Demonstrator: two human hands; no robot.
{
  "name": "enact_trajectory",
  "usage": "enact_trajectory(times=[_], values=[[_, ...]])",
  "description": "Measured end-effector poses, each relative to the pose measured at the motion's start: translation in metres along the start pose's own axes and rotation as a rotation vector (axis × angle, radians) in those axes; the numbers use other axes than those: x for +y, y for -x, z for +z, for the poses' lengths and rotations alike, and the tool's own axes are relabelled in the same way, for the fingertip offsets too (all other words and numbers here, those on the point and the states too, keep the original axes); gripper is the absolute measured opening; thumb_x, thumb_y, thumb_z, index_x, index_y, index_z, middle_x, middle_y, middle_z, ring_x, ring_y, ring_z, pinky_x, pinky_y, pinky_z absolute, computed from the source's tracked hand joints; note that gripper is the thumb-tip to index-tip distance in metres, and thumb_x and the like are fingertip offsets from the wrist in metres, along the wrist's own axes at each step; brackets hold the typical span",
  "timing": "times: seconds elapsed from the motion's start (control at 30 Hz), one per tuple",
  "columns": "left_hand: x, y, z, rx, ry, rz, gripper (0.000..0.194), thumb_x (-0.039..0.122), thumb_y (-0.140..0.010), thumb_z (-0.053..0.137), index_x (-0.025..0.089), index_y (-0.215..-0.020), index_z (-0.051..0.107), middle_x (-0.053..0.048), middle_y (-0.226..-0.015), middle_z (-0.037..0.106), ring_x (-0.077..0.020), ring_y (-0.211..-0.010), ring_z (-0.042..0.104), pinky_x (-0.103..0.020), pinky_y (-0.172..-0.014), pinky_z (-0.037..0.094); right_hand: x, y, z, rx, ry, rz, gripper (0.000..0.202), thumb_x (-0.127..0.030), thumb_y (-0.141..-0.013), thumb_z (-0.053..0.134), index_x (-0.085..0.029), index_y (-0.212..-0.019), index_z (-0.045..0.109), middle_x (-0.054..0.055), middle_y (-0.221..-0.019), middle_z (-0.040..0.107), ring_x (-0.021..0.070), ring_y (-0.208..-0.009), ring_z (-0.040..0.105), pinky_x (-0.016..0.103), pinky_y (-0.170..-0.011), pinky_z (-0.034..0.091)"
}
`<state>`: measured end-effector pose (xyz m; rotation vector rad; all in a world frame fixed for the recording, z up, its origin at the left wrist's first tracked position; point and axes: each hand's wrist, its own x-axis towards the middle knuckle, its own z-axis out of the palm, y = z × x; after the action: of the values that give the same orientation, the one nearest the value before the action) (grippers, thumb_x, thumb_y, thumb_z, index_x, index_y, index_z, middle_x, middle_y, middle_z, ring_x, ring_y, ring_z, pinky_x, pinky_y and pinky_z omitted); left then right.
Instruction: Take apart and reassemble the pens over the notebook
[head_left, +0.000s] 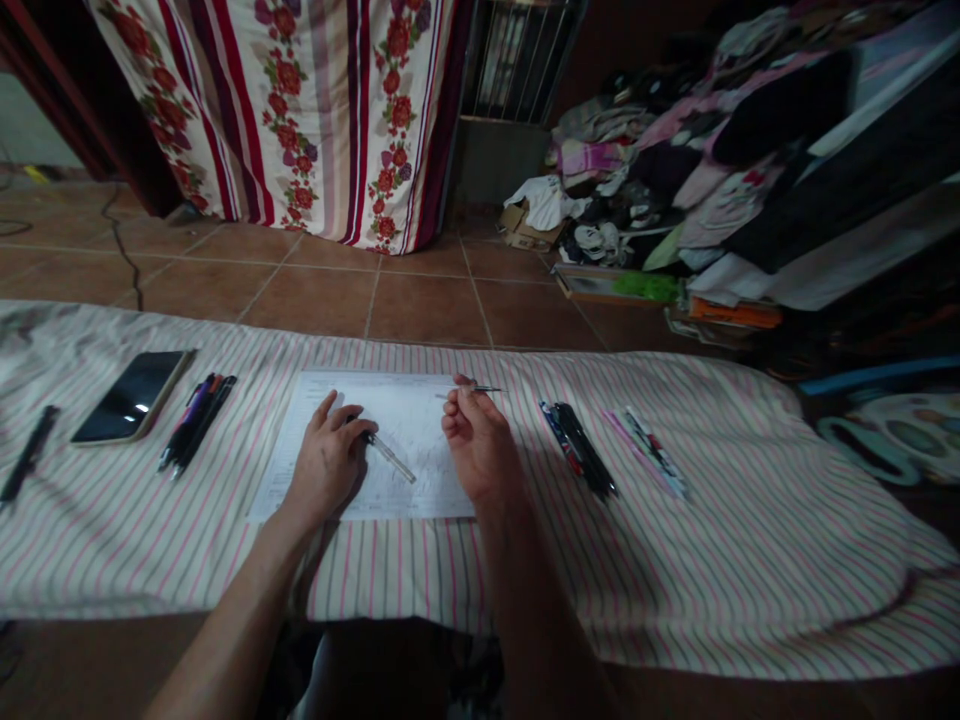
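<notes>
My left hand (328, 452) is over the left half of a white sheet of paper (420, 495) with writing on it. Its fingers close on the dark end of a clear pen barrel (394, 461), which slants down to the right above the sheet. At the sheet's right edge, my right hand (480, 440) is turned partly palm up, its fingers pinching a thin pen part (489, 389) with a dark pointed end sticking out to the right. Whether it is a refill or a pen's front half, I cannot tell.
Left of the paper lie a bundle of dark pens (196, 425), a phone (133, 398) and a black pen (28, 455). To the right are more dark pens (577, 450) and several pastel pens (646, 452). Everything rests on a striped cloth (750, 520). Piled clothes (675, 170) stand beyond.
</notes>
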<state>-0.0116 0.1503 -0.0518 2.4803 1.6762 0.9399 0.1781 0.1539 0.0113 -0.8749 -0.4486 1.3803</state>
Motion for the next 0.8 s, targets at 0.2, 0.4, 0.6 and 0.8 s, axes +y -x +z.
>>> enact_trajectory(times=[0.2,0.4,0.6,0.8], values=[[0.008,-0.001,-0.004,0.005,0.022,0.08,0.028,0.004,-0.079,0.04,0.015,-0.091,0.063,-0.012,-0.103,0.064,-0.0273,-0.121,0.047,-0.052,-0.104,0.037,-0.002,-0.004,-0.005,0.078,-0.018,-0.048,0.021,-0.03,-0.068,0.068,-0.019,-0.085,0.063,-0.006,-0.066,0.052,0.0037,-0.053,0.045,0.014,-0.045,0.036],[0.012,-0.002,-0.004,-0.06,0.046,0.107,0.03,0.01,-0.083,0.043,0.022,-0.098,0.066,-0.009,-0.104,0.061,-0.0284,-0.123,0.044,-0.053,-0.1,0.042,-0.001,-0.007,-0.009,0.119,0.019,-0.053,0.022,-0.03,-0.067,0.067,-0.019,-0.085,0.062,-0.006,-0.065,0.051,0.0041,-0.051,0.045,0.014,-0.042,0.035],[0.017,-0.005,-0.007,-0.005,0.107,0.092,0.026,0.006,-0.078,0.041,0.017,-0.09,0.061,-0.01,-0.096,0.061,-0.027,-0.112,0.05,-0.048,-0.097,0.044,0.0,-0.007,-0.007,0.155,-0.011,-0.071,0.019,-0.029,-0.068,0.066,-0.018,-0.083,0.063,-0.006,-0.063,0.051,0.0032,-0.049,0.044,0.013,-0.041,0.034],[0.023,-0.006,-0.016,0.07,0.057,-0.108,0.025,0.01,-0.079,0.038,0.014,-0.099,0.053,-0.011,-0.085,0.059,-0.0246,-0.083,0.055,-0.04,-0.073,0.05,-0.001,-0.007,-0.011,0.177,0.117,-0.128,0.023,-0.034,-0.068,0.067,-0.017,-0.084,0.064,-0.006,-0.062,0.052,0.0034,-0.051,0.044,0.014,-0.044,0.034]])
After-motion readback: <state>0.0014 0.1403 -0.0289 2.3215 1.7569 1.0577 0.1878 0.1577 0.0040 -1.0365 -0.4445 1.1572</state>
